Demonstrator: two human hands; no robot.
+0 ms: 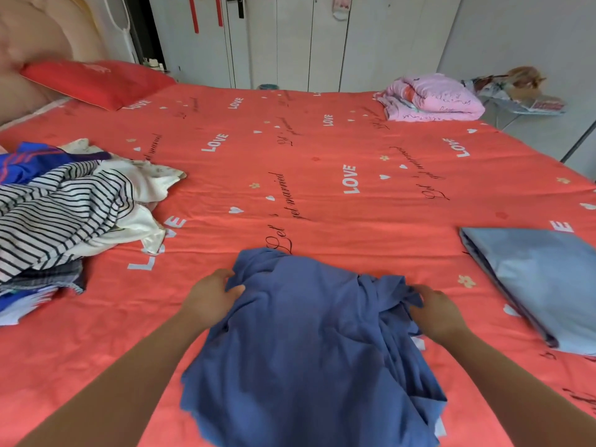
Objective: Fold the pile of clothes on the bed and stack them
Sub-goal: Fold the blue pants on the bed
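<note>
1. Lying crumpled on the bed [322,150], one dark blue garment [306,333] is seen near the front edge, its long axis running away from the person.
2. Its far edge is gripped at either side by the left hand [211,298] and the right hand [435,312], fingers [222,275] curled into the cloth.
3. One unfolded pile [64,214] is seen on the left, and one folded light blue piece [541,285] on the right.
4. "LOVE" and "Let's get married" are printed repeatedly on the sheet.
</note>
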